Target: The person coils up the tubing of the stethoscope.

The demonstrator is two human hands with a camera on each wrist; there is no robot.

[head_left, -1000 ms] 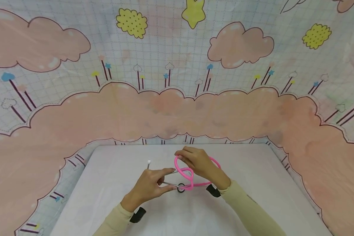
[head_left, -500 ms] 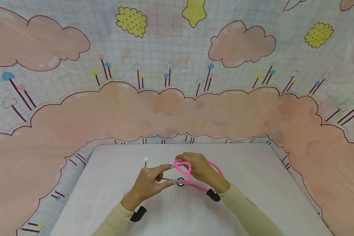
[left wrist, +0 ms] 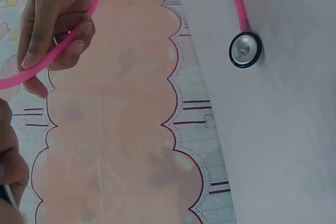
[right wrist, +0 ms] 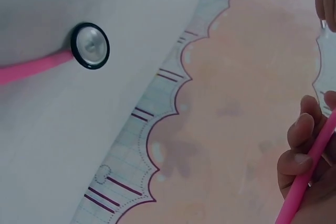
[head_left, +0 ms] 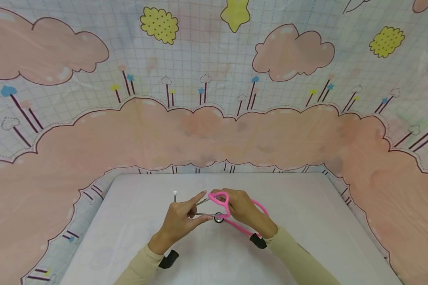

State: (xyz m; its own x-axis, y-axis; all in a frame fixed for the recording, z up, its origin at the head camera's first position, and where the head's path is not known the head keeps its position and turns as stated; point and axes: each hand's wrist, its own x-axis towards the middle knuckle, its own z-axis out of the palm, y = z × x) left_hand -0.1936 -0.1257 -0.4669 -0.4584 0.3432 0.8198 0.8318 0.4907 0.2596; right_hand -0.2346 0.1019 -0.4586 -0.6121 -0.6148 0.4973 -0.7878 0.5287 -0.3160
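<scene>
A pink stethoscope is held between both hands above the table. My left hand [head_left: 180, 217] holds its metal ear tubes [head_left: 204, 214], thumb and index finger spread along them; a white ear tip [head_left: 175, 192] sticks up behind that hand. With curled fingers my right hand [head_left: 240, 204] grips the pink tubing [left wrist: 50, 59], which bends in a small loop near the ear tubes. Below hangs or rests the round chest piece [right wrist: 92, 46], silver with a black rim, seen over the white surface in both wrist views. Only part of the left hand [left wrist: 8, 156] shows in the left wrist view.
The white table [head_left: 128, 221] lies beneath the hands. A cloth backdrop [head_left: 214, 134] with printed clouds and stars rises behind it and down its sides. Black wrist mounts [head_left: 169, 259] sit below the forearms.
My right hand has lowered slightly, and the pink loop has shrunk and flattened. The left hand has tilted a little, its index finger rising, still holding the ear tubes.
</scene>
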